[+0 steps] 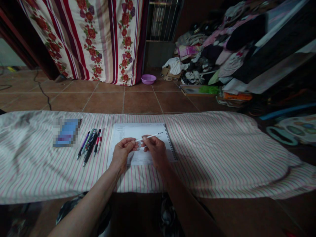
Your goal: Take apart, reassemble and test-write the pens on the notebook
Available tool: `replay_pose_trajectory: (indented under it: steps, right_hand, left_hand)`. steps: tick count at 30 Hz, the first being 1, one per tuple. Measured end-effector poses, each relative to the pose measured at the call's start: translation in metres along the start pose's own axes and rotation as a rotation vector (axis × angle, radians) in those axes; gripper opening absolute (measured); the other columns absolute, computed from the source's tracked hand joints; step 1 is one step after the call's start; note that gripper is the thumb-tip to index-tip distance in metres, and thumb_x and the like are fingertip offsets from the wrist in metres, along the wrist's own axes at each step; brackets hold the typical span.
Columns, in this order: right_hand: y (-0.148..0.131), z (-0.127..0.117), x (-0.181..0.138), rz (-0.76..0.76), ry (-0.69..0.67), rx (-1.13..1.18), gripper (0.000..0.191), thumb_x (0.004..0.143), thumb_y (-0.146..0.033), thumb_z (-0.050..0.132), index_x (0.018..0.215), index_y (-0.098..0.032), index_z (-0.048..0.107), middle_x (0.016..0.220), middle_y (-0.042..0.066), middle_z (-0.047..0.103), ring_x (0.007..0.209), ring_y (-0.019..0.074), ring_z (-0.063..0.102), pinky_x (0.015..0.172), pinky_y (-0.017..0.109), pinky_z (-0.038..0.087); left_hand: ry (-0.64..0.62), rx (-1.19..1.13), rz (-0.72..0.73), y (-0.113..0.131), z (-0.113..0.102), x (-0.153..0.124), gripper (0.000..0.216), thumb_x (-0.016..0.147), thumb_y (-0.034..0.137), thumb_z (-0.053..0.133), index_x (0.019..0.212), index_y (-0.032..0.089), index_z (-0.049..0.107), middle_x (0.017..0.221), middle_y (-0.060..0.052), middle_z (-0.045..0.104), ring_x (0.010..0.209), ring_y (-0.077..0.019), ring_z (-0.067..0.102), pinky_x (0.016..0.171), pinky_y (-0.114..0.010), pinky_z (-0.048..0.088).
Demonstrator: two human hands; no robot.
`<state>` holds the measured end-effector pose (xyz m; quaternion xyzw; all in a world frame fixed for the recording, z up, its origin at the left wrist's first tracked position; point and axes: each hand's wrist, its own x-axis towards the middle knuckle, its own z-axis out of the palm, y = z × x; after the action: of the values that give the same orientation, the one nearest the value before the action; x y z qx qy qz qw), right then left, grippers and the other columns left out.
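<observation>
Over an open spiral notebook (148, 158), both hands hold a thin white pen refill (153, 135) that slants up to the right and ends in a dark tip. My left hand (124, 149) pinches its lower left end between thumb and fingers. Around its middle, the fingers of my right hand (156, 148) are closed, leaving the dark-tipped end sticking out. Left of the notebook lie several pens: a red and white pen (98, 141), a black pen (90, 148) and a purple pen (83, 145) among them. The hands partly cover the notebook's page.
A striped cloth (217, 154) covers the low surface. A blurred blue object (67, 132) lies on its left. Beyond are a tiled floor, a purple basin (148, 79), a flowered curtain (103, 42) and a heap of clothes (209, 52). A blue-rimmed item (282, 136) stands at right.
</observation>
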<state>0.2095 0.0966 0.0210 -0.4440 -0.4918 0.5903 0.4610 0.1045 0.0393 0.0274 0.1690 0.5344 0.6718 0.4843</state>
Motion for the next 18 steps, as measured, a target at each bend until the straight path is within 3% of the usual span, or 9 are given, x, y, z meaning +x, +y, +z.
replay_pose_trajectory:
  steps: [13,18]
  right_hand:
    - [-0.0006,-0.0008,-0.0002,-0.019,-0.004,0.002,0.023,0.064,-0.039,0.067,0.068,-0.016,0.065,0.067,0.004,0.07,0.051,0.0131,0.062,0.041,0.021,0.045]
    - [-0.0006,-0.0001,-0.0011,-0.018,0.001,-0.021,0.024,0.065,-0.04,0.066,0.067,-0.016,0.064,0.059,0.002,0.068,0.046,0.0117,0.059,0.041,0.021,0.044]
  left_hand:
    - [-0.025,-0.036,-0.009,0.0018,-0.0002,-0.0011,0.023,0.056,0.02,0.075,0.074,0.012,0.064,0.065,-0.004,0.067,0.061,-0.0113,0.061,0.062,-0.023,0.046]
    - [-0.013,-0.047,-0.025,0.0011,-0.0004,-0.0001,0.021,0.057,0.018,0.074,0.075,0.012,0.064,0.065,-0.004,0.067,0.06,-0.0101,0.061,0.061,-0.021,0.046]
